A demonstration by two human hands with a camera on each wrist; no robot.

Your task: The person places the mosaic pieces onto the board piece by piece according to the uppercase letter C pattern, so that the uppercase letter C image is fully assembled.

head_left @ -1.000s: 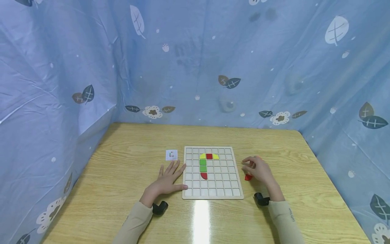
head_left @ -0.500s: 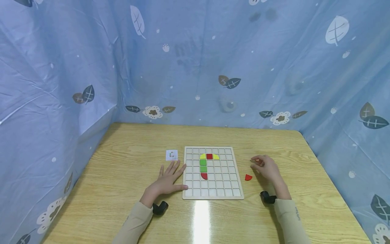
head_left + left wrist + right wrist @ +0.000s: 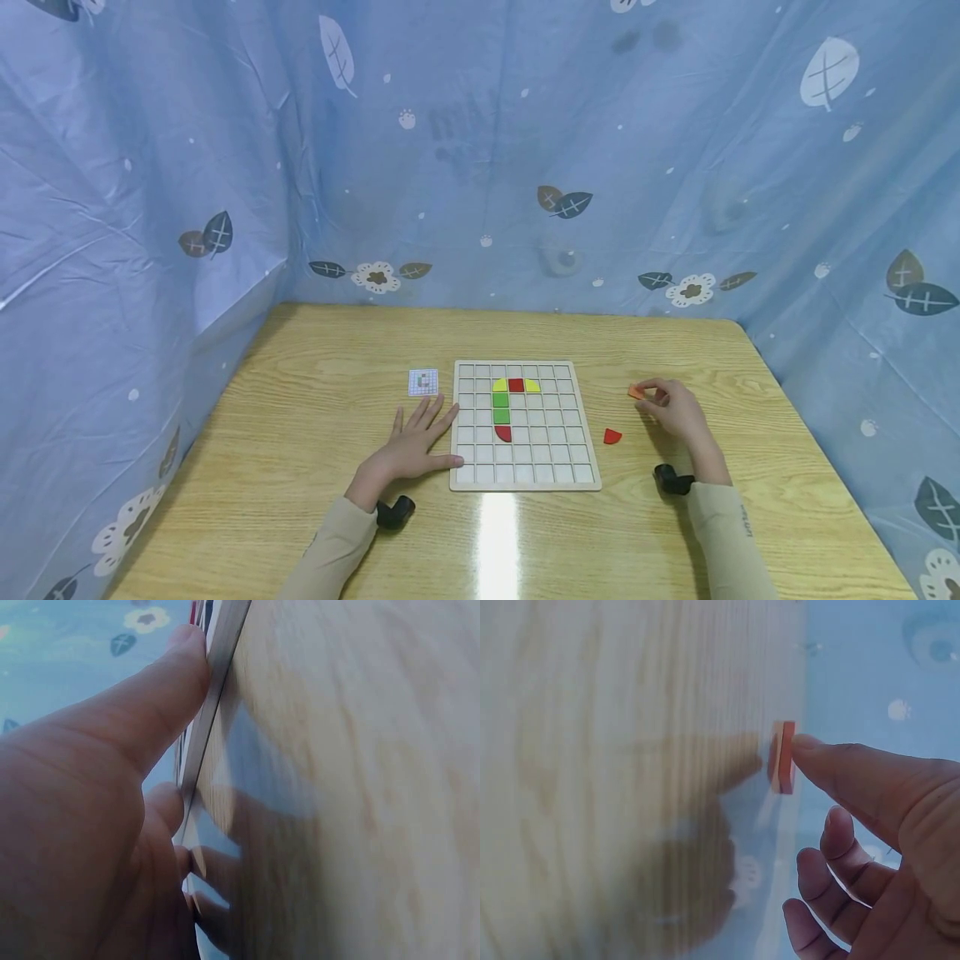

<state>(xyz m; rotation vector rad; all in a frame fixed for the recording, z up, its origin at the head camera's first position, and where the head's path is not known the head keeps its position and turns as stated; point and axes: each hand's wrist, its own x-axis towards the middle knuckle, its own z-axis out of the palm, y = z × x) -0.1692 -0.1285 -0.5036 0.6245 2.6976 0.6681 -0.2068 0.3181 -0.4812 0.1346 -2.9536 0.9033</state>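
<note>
My left hand (image 3: 408, 448) lies spread at the left edge of a pale wooden grid board (image 3: 480, 475), its thumb over the front left corner. In the left wrist view the thumb (image 3: 176, 675) rests along the board's side. Yellow, red and green tiles, such as a green tile (image 3: 501, 416), form a hooked shape in the grid. At the right, my right hand (image 3: 678, 411) has its thumb and index finger at a small orange tile (image 3: 634, 391), pinching it close to the table. In the right wrist view the thumb touches the orange tile (image 3: 786, 757); the index finger is hidden.
A red quarter-round tile (image 3: 612, 436) lies between the board and my right hand. A small printed card with a grid pattern (image 3: 423, 382) lies left of the board. A blue patterned curtain (image 3: 480, 167) hangs behind and beside the wooden table (image 3: 345, 350).
My right hand has moved rightward, away from the board, uncovering the red quarter-round tile and coming to the orange tile. The left hand and the board have stayed put.
</note>
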